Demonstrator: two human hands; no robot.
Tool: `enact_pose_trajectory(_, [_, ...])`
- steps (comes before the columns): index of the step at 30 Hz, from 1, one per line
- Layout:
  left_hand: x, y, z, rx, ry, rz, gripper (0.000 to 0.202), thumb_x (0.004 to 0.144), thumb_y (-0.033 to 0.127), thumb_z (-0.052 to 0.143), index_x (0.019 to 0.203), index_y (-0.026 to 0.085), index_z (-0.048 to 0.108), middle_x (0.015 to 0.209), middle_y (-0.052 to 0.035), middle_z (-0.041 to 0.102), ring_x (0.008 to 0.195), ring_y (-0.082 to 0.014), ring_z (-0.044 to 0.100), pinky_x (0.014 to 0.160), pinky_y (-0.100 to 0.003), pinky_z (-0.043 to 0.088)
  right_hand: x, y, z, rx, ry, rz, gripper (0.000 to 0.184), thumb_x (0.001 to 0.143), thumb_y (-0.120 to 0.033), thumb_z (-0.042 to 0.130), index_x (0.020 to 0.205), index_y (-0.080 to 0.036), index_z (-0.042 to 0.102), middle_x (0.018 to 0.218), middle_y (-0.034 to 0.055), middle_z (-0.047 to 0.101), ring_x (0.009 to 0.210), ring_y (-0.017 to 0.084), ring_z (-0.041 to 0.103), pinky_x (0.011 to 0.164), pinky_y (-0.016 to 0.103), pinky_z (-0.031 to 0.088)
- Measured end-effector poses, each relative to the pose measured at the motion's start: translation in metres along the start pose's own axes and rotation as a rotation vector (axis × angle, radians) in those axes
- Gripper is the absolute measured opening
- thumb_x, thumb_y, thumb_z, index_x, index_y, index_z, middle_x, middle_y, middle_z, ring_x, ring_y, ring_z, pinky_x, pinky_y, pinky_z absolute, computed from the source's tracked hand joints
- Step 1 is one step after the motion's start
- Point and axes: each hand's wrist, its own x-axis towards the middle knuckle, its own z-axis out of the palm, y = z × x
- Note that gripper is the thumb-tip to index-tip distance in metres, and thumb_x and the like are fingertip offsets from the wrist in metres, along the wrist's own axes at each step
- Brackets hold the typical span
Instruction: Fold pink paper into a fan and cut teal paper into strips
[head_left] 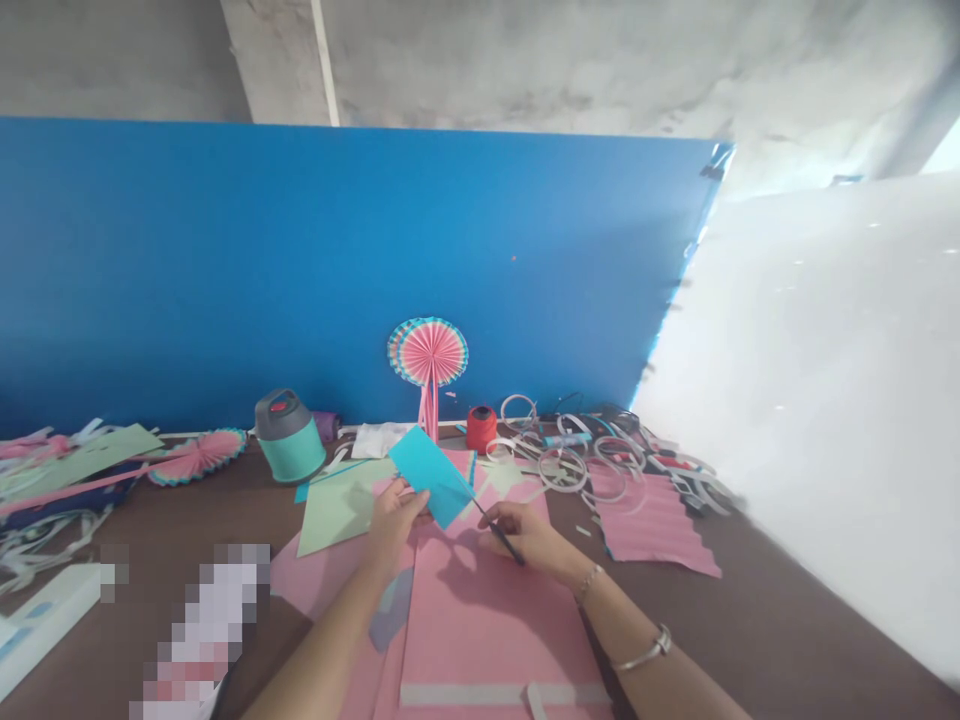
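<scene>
- The left hand (397, 510) is clamped on a smooth, flat turquoise-blue rectangular sheet of paper (431, 475), thumb on top along its near edge.
- The right hand (529, 540) is closed around a slim, dark-handled tool (510, 543); its tip meets the blue sheet's right edge. Whether it is scissors cannot be told for certain.
- The blue sheet is tilted, held above a large matte pink rectangular sheet (499, 630) with crisp straight sides and a whitish strip (465, 694) along its near edge.
- A stiff pale-green paper sheet (337, 515) lies left of the left hand, overlapping pink paper.
- A round pink pleated fan with multicoloured rim (431, 350) stands behind the blue sheet, its folds radiating from the centre; a squat red spool (481, 428) is to its right.
- A rounded mint-green container with a grey handled lid (292, 450) stands farther left.
- Thin whitish rings (562, 470) are tangled right of the spool, beside a wavy-ridged pink sheet (656, 520).
- The brown counter (697, 630) shows between the right forearm and its own slanting right edge; the tall, flat blue panel (225, 250) bounds the far side.
</scene>
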Motion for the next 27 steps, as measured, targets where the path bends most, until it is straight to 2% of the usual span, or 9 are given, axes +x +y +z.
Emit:
enact_pose_trajectory(15, [-0.0004, 0.001, 0.0016, -0.005, 0.018, -0.006, 0.041, 0.055, 0.04, 0.074, 0.085, 0.016, 0.06, 0.07, -0.006, 0.071, 0.066, -0.0226, 0.068, 0.066, -0.033, 0.053, -0.0008, -0.0024, 0.0003, -0.021, 0.002, 0.003, 0.036, 0.066, -0.044, 0.069, 0.083, -0.013, 0.061, 0.047, -0.0083, 0.039, 0.042, 0.005, 0.034, 0.04, 0.018, 0.023])
enact_pose_trajectory(27, [-0.0001, -0.0002, 0.001, -0.011, 0.011, 0.008, 0.041, 0.057, 0.039, 0.074, 0.088, 0.015, 0.059, 0.071, -0.0053, 0.071, 0.067, -0.022, 0.068, 0.068, -0.034, 0.054, -0.0015, -0.0032, -0.0003, -0.025, 0.007, -0.005, 0.036, 0.065, -0.044, 0.07, 0.083, -0.013, 0.061, 0.046, -0.0086, 0.038, 0.041, 0.005, 0.033, 0.04, 0.018, 0.023])
